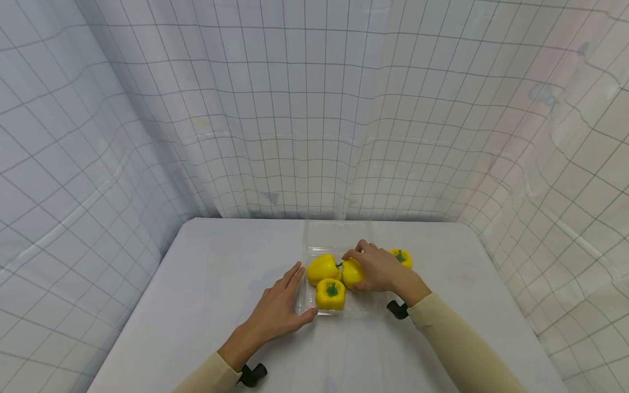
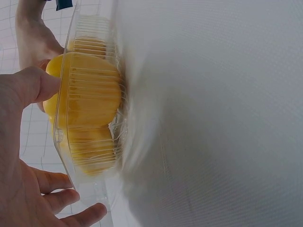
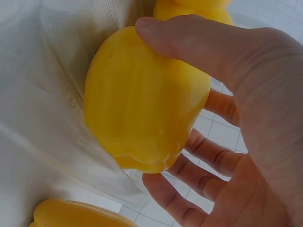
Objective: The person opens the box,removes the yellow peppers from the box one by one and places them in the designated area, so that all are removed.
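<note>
A clear plastic clamshell container (image 1: 307, 299) stands on the table with its lid (image 1: 337, 234) folded back. Two yellow bell peppers lie in it: one at the back left (image 1: 321, 269), one at the front with its green stem up (image 1: 331, 297). My right hand (image 1: 380, 271) grips a third yellow bell pepper (image 3: 142, 101) at the container's right side, thumb on one side and fingers curled round the other. Alongside the left wall, my left hand (image 1: 276, 310) has its fingers spread, the thumb at the front rim. Beyond my right hand sits another yellow bell pepper (image 1: 401, 256), partly hidden.
The white table (image 1: 231, 262) carries the container near its back middle. Gridded white curtains (image 1: 304, 109) hang behind it and on both sides. A black wrist-camera mount (image 1: 253, 375) shows at the left wrist, another (image 1: 397, 309) at the right.
</note>
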The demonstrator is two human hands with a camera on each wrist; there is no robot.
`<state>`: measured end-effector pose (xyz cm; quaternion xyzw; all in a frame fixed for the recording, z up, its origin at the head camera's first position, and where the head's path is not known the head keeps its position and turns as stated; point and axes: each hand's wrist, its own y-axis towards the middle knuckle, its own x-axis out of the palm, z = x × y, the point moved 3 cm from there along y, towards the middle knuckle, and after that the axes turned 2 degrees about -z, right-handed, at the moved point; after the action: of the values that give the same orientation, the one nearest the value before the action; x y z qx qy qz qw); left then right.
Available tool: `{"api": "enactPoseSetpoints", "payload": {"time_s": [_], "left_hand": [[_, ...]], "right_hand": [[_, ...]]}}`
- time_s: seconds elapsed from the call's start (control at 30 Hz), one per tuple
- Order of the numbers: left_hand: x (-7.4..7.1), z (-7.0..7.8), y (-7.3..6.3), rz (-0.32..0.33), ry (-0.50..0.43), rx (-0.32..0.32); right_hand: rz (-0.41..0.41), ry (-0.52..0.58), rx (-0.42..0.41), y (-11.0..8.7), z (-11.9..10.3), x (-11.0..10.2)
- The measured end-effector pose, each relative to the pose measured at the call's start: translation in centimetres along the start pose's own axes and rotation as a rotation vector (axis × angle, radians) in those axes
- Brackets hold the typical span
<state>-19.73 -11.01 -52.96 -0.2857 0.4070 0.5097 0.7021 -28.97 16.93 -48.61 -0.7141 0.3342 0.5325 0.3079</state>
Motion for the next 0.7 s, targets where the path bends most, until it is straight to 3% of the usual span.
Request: {"api": "enactPoseSetpoints", "payload": {"time_s": [0.7], "left_hand": [[0.04, -0.12, 0.07, 0.004, 0.01, 0.001]], "right_hand": [[-0.006, 0.006, 0.002, -0.11, -0.27, -0.33]]}}
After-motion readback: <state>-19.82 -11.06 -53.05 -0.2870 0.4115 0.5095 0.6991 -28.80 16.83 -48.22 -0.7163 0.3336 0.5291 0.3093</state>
